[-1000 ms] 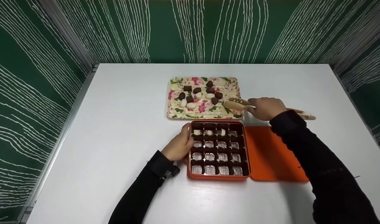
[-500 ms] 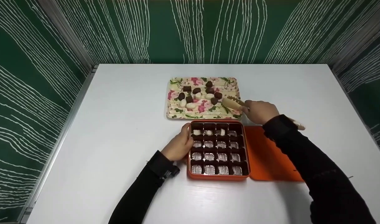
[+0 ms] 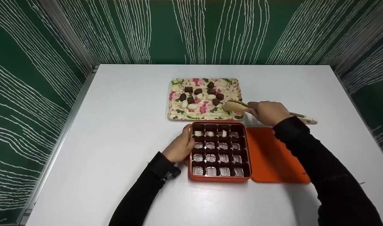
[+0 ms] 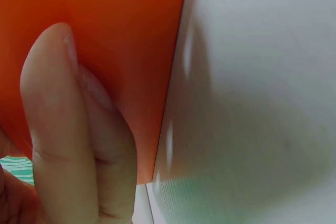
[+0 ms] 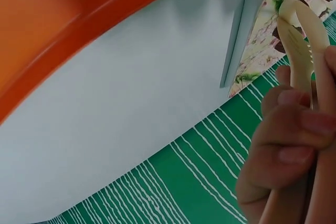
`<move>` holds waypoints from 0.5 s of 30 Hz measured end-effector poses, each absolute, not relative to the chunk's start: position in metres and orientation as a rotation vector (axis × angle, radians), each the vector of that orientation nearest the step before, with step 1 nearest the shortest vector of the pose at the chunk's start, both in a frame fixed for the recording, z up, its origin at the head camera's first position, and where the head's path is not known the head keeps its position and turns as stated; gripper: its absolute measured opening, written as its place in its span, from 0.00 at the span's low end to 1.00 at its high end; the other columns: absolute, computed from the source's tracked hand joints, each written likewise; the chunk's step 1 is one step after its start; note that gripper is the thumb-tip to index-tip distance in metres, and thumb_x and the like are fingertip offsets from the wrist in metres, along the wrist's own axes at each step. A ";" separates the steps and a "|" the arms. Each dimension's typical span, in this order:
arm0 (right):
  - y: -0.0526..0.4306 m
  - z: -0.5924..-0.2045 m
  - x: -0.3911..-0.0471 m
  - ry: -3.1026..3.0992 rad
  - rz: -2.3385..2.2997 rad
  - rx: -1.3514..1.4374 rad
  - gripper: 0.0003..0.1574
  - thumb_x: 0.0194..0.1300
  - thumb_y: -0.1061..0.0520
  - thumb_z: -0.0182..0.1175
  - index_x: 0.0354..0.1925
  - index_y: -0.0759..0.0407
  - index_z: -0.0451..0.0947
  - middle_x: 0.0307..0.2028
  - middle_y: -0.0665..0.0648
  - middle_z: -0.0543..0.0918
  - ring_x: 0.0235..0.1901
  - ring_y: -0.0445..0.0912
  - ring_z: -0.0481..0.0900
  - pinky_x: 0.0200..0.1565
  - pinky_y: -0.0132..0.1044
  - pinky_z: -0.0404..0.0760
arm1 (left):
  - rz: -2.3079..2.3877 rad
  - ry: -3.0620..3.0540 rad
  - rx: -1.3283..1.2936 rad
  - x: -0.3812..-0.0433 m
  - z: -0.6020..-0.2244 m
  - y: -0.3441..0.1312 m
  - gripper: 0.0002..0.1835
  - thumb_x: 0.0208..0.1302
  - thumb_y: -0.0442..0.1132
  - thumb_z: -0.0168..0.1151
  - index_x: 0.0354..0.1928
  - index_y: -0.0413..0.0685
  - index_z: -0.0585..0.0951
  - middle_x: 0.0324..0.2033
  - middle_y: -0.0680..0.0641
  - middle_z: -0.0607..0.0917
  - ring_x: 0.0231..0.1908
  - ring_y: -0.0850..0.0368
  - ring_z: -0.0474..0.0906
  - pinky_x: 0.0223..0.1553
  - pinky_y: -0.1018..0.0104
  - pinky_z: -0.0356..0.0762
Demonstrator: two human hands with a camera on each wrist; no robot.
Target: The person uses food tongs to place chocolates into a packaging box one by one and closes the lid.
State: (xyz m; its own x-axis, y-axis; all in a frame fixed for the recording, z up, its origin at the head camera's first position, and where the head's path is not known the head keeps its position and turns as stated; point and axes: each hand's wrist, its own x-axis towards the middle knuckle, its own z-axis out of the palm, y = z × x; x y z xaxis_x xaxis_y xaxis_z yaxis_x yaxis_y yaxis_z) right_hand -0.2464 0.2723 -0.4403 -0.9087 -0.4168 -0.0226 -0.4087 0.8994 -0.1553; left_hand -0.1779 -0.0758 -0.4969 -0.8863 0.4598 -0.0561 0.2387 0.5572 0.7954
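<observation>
My right hand (image 3: 269, 113) grips a pair of pale tongs (image 3: 234, 107), also seen in the right wrist view with its tips (image 5: 287, 10) close together. The tongs' tips reach over the right side of a floral tray (image 3: 178, 115), beside the chocolates on it. Dark chocolates (image 3: 215, 102) and white chocolates (image 3: 192, 107) lie scattered there. With my left hand (image 3: 178, 147) I hold an orange box (image 3: 219, 179) by its left side, fingers (image 4: 63, 124) against the wall. Its dark divided insert (image 3: 217, 152) has white pieces (image 3: 210, 134) in three compartments of the far row.
A flat orange lid (image 3: 273, 157) lies right of the box, partly under my right forearm. All of it stands on a white table (image 3: 122, 125). Green walls (image 3: 191, 31) with white lines rise behind and at both sides.
My right hand with the tongs dipped slightly left and nearer, then shifted back right; the tips are a little farther left than at first. The left hand and box stay in place.
</observation>
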 end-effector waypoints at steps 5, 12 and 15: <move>0.281 -0.432 -0.240 3.026 -0.247 -0.710 0.24 0.80 0.48 0.53 0.62 0.61 0.80 0.47 0.68 0.87 0.41 0.63 0.84 0.42 0.61 0.80 | 1.243 2.525 0.587 -0.178 -0.497 -0.076 0.34 0.76 0.36 0.43 0.78 0.32 0.48 0.62 0.25 0.76 0.63 0.37 0.75 0.67 0.48 0.70; 0.293 -0.405 -0.209 3.044 -0.263 -0.775 0.26 0.79 0.47 0.54 0.64 0.60 0.79 0.54 0.67 0.85 0.49 0.64 0.84 0.46 0.62 0.81 | 1.238 2.530 0.570 -0.179 -0.497 -0.075 0.35 0.76 0.37 0.45 0.78 0.32 0.48 0.63 0.25 0.75 0.63 0.35 0.74 0.68 0.47 0.69; 0.296 -0.396 -0.192 3.041 -0.250 -0.816 0.24 0.78 0.47 0.57 0.63 0.58 0.81 0.51 0.65 0.87 0.47 0.62 0.85 0.42 0.61 0.83 | 1.228 2.525 0.559 -0.179 -0.497 -0.075 0.35 0.77 0.38 0.45 0.78 0.32 0.47 0.63 0.26 0.75 0.63 0.35 0.75 0.68 0.47 0.69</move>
